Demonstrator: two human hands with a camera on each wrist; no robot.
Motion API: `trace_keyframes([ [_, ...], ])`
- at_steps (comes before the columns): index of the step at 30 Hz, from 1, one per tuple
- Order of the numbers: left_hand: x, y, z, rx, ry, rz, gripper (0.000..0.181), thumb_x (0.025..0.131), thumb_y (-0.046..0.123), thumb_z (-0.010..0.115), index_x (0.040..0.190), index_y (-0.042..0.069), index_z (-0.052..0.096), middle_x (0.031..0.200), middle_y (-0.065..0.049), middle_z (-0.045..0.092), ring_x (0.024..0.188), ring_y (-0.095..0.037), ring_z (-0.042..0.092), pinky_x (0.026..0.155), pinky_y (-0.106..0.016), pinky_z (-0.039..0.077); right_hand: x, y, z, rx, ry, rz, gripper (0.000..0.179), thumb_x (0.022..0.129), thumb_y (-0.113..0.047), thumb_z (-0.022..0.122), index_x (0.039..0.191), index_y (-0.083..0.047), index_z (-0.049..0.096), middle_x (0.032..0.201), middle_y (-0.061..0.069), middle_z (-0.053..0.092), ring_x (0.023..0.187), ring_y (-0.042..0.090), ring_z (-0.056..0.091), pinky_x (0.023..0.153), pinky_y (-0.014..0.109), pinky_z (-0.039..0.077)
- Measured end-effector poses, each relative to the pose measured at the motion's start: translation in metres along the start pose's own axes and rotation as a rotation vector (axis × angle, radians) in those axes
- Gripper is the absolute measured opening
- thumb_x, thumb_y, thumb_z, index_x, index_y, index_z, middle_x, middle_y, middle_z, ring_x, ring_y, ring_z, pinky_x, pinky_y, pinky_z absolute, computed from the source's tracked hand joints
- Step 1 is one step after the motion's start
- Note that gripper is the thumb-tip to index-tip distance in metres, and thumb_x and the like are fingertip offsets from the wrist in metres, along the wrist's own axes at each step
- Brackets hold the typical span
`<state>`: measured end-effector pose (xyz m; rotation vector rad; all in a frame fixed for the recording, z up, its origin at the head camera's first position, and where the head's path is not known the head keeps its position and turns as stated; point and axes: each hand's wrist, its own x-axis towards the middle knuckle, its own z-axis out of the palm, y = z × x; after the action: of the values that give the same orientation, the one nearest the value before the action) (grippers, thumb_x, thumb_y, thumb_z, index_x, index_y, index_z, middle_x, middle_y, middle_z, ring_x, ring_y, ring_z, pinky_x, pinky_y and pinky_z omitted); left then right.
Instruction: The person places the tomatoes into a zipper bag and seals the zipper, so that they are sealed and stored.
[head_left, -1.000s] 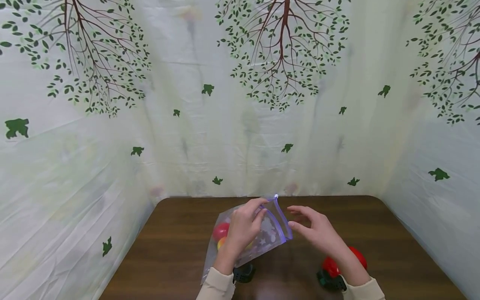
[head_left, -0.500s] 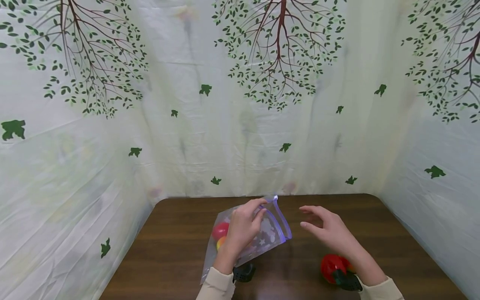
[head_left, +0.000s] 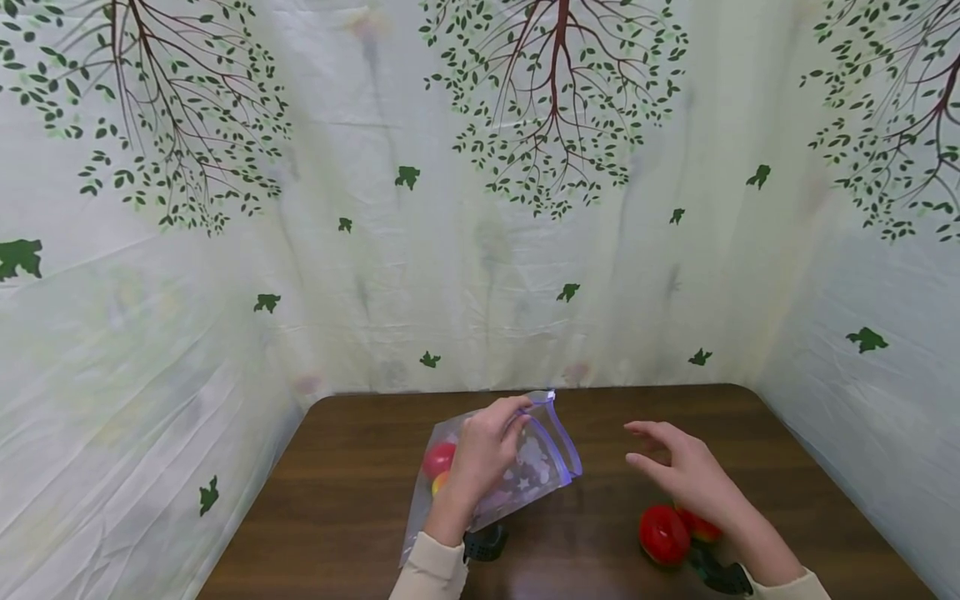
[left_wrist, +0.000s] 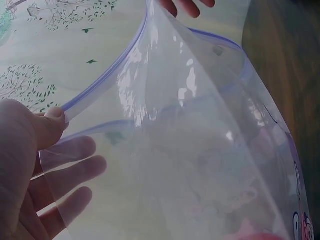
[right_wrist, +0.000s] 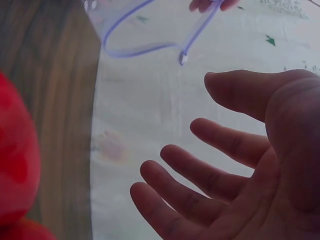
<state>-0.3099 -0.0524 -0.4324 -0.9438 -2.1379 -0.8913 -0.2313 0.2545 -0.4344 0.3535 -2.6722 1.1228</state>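
Purple-zipped clear plastic bag: rim pinched by left grip. Right grip: empty, fingers parted (glossy red round item near). Seemingly mid-filling; next calls for grasping.

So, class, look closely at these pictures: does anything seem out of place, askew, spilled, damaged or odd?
The trees printed on the backdrop look upside down: their trunks are at the top and branches spread downward. Nothing visible on the table looks spilled or damaged; the left hand holds the open zip bag.
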Motion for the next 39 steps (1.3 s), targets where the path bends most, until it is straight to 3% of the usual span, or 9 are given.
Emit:
trace_keyframes([
  [10, 0.000, -0.002, -0.001, 0.014, -0.001, -0.002, 0.020, 0.096, 0.017, 0.070, 0.115, 0.012, 0.070, 0.103, 0.003, 0.072, 0.087, -0.008, 0.067, 0.082, -0.026, 0.056, -0.011, 0.017, -0.009, -0.081, 0.019, 0.024, 0.046, 0.093, -0.042, 0.072, 0.133, -0.023, 0.062, 0.125, -0.003, 0.063, 0.108, 0.022, 0.062, 0.086, 0.045, 0.056],
  [16, -0.001, -0.003, -0.002, 0.000, -0.003, -0.009, 0.021, 0.095, 0.015, 0.071, 0.116, 0.011, 0.070, 0.104, -0.002, 0.072, 0.088, -0.009, 0.067, 0.082, -0.028, 0.057, -0.018, 0.026, -0.013, -0.064, 0.005, 0.071, 0.048, 0.093, -0.040, 0.073, 0.134, -0.019, 0.061, 0.126, 0.003, 0.063, 0.113, 0.034, 0.061, 0.088, 0.050, 0.055],
  [23, -0.001, -0.005, 0.001, 0.016, 0.039, 0.048, 0.022, 0.093, 0.013, 0.074, 0.115, 0.009, 0.071, 0.104, -0.001, 0.073, 0.087, -0.010, 0.068, 0.079, -0.029, 0.058, -0.029, 0.039, -0.016, -0.099, 0.004, 0.114, 0.048, 0.093, -0.040, 0.073, 0.134, -0.018, 0.062, 0.127, 0.007, 0.062, 0.114, 0.035, 0.059, 0.089, 0.054, 0.053],
  [30, -0.001, -0.005, 0.001, 0.006, 0.054, 0.057, 0.023, 0.092, 0.012, 0.075, 0.115, 0.009, 0.071, 0.104, -0.001, 0.073, 0.086, -0.010, 0.068, 0.077, -0.030, 0.058, -0.038, 0.055, -0.013, -0.146, -0.016, 0.128, 0.051, 0.091, -0.040, 0.074, 0.132, -0.014, 0.063, 0.126, 0.011, 0.062, 0.114, 0.037, 0.059, 0.089, 0.055, 0.052],
  [39, 0.000, -0.004, 0.000, 0.001, 0.046, 0.053, 0.022, 0.094, 0.013, 0.073, 0.115, 0.009, 0.071, 0.106, -0.001, 0.072, 0.089, -0.010, 0.068, 0.080, -0.031, 0.057, -0.040, 0.071, -0.015, -0.120, -0.088, 0.203, 0.055, 0.091, -0.041, 0.074, 0.135, -0.010, 0.060, 0.129, 0.017, 0.060, 0.113, 0.039, 0.060, 0.087, 0.055, 0.054],
])
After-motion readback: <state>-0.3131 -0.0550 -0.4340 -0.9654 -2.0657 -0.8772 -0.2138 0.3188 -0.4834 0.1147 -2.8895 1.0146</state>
